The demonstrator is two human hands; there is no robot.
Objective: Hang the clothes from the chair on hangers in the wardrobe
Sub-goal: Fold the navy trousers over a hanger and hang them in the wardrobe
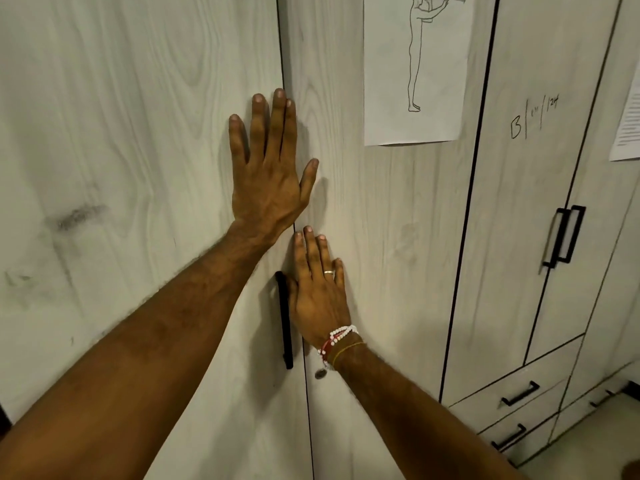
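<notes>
The wardrobe fills the view, its two pale wood-grain doors shut with a thin dark seam between them. My left hand (266, 168) lies flat across that seam, fingers spread and pointing up, on the left door (121, 150). Below it, my right hand (318, 292) presses flat on the right door (388, 237), next to a black vertical handle (285, 320). Both hands hold nothing. No clothes, chair or hangers are in view.
A paper sheet with a line drawing of a figure (415, 67) is stuck to the right door. Further right stands another wardrobe unit with black door handles (564, 235) and drawers (519, 393). A strip of pale floor shows at the lower right.
</notes>
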